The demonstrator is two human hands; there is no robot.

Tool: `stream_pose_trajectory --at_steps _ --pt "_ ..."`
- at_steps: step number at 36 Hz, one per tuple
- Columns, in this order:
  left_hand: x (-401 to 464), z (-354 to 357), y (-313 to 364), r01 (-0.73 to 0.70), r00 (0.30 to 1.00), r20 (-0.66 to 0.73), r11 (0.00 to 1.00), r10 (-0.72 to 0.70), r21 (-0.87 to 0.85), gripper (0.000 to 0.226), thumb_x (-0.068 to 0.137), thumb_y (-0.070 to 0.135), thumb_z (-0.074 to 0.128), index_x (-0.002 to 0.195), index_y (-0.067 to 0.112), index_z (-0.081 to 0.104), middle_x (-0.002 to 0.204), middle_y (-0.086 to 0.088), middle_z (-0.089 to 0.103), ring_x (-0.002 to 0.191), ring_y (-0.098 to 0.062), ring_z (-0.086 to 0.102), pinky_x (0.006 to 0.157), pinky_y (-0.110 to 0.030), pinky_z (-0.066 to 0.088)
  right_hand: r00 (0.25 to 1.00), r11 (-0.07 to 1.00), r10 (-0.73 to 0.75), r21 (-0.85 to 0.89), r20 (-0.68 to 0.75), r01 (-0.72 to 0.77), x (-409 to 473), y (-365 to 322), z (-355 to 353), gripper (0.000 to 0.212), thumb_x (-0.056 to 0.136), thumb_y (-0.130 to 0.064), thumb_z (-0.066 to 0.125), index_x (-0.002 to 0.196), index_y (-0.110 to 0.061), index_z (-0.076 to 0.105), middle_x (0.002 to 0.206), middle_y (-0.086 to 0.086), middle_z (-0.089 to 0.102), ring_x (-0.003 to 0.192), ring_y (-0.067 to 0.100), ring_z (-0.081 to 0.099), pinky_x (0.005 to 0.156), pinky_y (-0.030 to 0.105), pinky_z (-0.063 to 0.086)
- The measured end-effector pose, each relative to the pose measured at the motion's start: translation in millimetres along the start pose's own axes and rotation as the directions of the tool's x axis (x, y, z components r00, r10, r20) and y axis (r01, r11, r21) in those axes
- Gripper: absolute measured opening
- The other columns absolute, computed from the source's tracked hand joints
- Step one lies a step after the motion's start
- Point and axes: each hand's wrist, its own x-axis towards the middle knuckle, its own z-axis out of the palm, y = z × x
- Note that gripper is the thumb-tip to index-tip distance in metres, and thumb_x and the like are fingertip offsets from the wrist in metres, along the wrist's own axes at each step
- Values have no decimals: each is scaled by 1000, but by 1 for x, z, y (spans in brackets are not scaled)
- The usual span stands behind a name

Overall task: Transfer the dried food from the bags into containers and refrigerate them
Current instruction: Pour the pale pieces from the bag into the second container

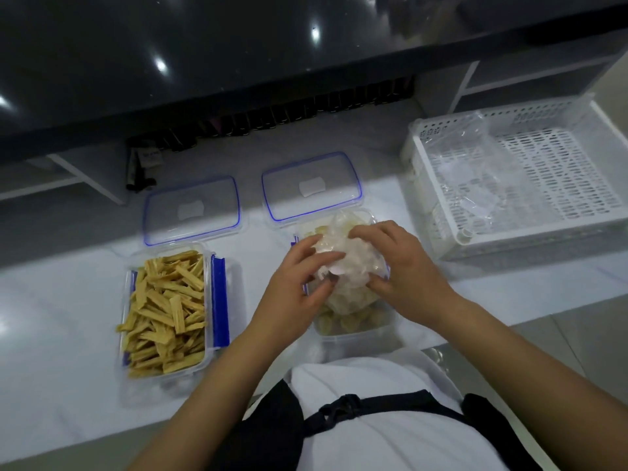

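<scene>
A clear plastic bag [343, 263] of pale dried food pieces is held over a clear container [356, 329] in the middle of the white counter. My left hand [299, 283] grips the bag's near left side, and my right hand [404, 266] grips its right side. Pale pieces lie in the container under the bag. To the left stands a second clear container [166, 311] with blue clips, full of yellow dried strips. Two clear lids with blue seals, the left lid [192, 210] and the right lid [311, 186], lie behind the containers.
A white perforated basket [550, 171] at the right holds an empty clear bag [475, 164]. A dark glossy surface [204, 62] overhangs the back, with a row of dark bottles [289, 113] beneath it. The counter's front edge runs close to my body.
</scene>
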Motion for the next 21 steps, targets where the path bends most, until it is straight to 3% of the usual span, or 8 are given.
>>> stream_pose_trajectory --at_steps 2,4,6,8,11,13,17,21 --pt "-1 -1 -2 32 999 17 999 -32 2 35 95 18 64 120 44 63 138 22 46 125 3 48 102 -32 51 995 996 -71 -54 70 75 -4 5 -4 62 79 -27 73 137 -34 53 145 5 45 133 27 42 109 46 34" --pt "-3 -1 -4 61 997 54 998 -63 30 30 94 29 66 121 43 64 141 21 46 127 3 47 104 -31 50 972 995 -63 -66 226 80 -6 9 -11 59 85 -52 61 141 -50 43 162 -4 25 150 23 18 118 47 19" --pt "-3 -3 -3 87 991 96 991 -97 97 33 89 39 70 120 47 63 146 21 41 133 2 42 110 -27 42 920 995 -11 -90 391 49 -7 14 -16 66 82 -65 58 142 -61 31 165 -12 10 152 13 6 122 43 10" --pt "-3 -7 -2 106 982 145 986 -125 130 42 84 40 75 121 54 59 149 22 37 135 3 38 109 -17 34 898 991 -15 -111 439 70 -7 19 -18 72 81 -56 69 142 -60 31 165 -13 11 150 10 14 120 38 12" --pt "-3 -9 -3 80 978 172 977 -115 196 55 81 27 80 126 50 58 148 17 40 135 -3 39 111 -20 35 945 983 -85 -128 316 132 -4 26 -13 62 75 -30 80 132 -41 59 149 2 49 127 31 52 105 51 39" --pt "-3 -7 -3 63 988 122 972 -93 227 46 84 20 78 125 37 66 144 11 47 132 -9 45 111 -27 40 961 978 -113 -142 253 152 1 27 -11 51 70 -18 84 118 -29 72 128 6 65 104 35 62 90 46 46" --pt "6 -9 2 62 998 -18 976 -60 209 21 86 9 74 104 19 78 119 12 60 109 -11 60 98 -29 52 980 980 -142 -119 139 158 8 17 -9 24 69 -12 77 93 -13 80 95 6 72 75 32 66 69 30 44" --pt "15 -14 6 -6 998 -59 978 19 207 18 85 5 74 101 14 79 105 13 64 99 -7 63 88 -25 56 991 987 -126 -93 45 129 11 5 -12 18 70 -9 70 85 -7 79 89 8 73 78 32 68 74 32 48"
